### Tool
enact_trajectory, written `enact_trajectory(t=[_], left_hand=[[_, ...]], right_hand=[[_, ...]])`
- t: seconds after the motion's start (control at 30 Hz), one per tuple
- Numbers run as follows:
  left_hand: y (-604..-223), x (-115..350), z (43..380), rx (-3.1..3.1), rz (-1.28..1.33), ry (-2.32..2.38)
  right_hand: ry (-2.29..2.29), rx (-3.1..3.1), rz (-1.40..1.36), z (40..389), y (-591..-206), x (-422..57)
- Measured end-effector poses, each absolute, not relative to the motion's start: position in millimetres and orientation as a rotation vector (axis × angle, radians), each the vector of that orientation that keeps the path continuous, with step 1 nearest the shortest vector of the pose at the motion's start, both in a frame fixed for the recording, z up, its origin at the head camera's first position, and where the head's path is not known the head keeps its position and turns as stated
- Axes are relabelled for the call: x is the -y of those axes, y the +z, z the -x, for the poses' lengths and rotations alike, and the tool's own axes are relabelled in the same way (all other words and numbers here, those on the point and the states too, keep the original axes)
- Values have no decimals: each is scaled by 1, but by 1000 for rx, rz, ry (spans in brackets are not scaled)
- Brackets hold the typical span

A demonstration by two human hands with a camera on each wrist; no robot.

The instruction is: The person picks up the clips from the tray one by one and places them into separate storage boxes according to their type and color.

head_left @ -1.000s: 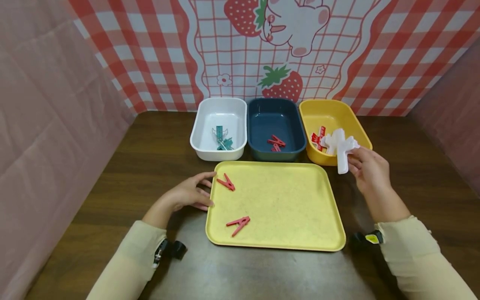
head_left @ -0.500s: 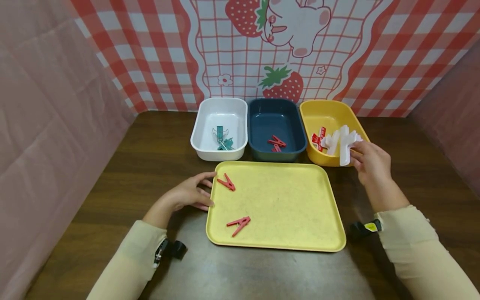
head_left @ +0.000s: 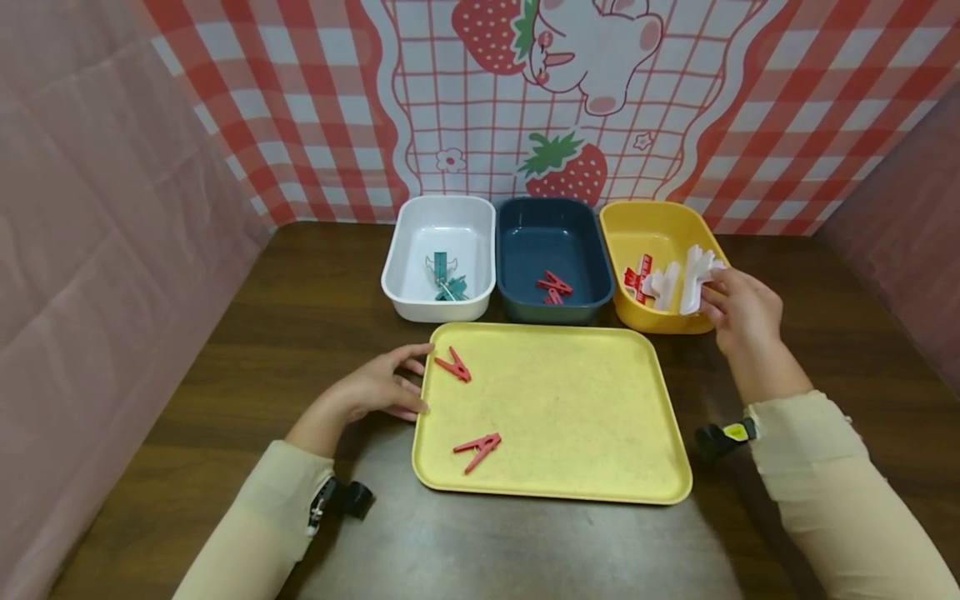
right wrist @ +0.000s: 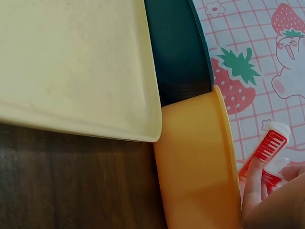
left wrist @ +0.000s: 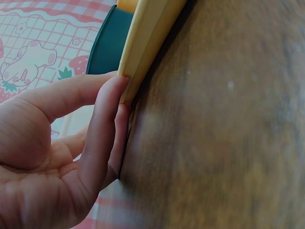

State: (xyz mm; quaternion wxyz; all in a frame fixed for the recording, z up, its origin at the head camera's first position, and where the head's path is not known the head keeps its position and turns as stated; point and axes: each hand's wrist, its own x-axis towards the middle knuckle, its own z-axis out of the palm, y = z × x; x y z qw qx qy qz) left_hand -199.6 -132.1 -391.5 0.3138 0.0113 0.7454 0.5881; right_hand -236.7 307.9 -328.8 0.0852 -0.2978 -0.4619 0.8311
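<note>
My right hand [head_left: 744, 321] pinches a white plastic bag clip [head_left: 696, 279] low over the front right of the yellow bin [head_left: 663, 218]. In the right wrist view, a red striped face [right wrist: 270, 145] shows on the held clip. Another white clip [head_left: 662, 287] and a red clip [head_left: 639, 277] lie in that bin. My left hand [head_left: 375, 387] rests its fingertips and thumb against the left rim of the yellow tray [head_left: 577, 400]. Two red clothespins lie on the tray, one upper left [head_left: 454, 365] and one lower left [head_left: 478, 450].
Left of the yellow bin, a dark blue bin [head_left: 551, 233] contains red clothespins [head_left: 553, 285]. A white bin [head_left: 446, 215] with green clips [head_left: 448, 283] stands beyond it. A checkered cloth [head_left: 322, 108] hangs behind the bins; pink cloth [head_left: 97, 250] borders the left side.
My right hand has moved slightly away from me and lowered the white bag clip into the yellow bin's opening. The left hand stays at the tray's rim.
</note>
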Motion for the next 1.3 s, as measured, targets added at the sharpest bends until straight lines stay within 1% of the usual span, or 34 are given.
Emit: enact_trajectory(t=[0.3, 0.63, 1.17, 1.3], left_hand=[[-390, 132, 198, -1977, -20, 1542], [-390, 131, 199, -1977, -21, 1540], [-391, 131, 199, -1992, -2, 1527], [-391, 131, 200, -1994, -1, 1526]], right_hand=[[2490, 1312, 837, 238, -326, -308], [2475, 1387, 856, 236, -324, -303], [2508, 1458, 827, 220, -329, -290], [2551, 1431, 770, 216, -332, -286]])
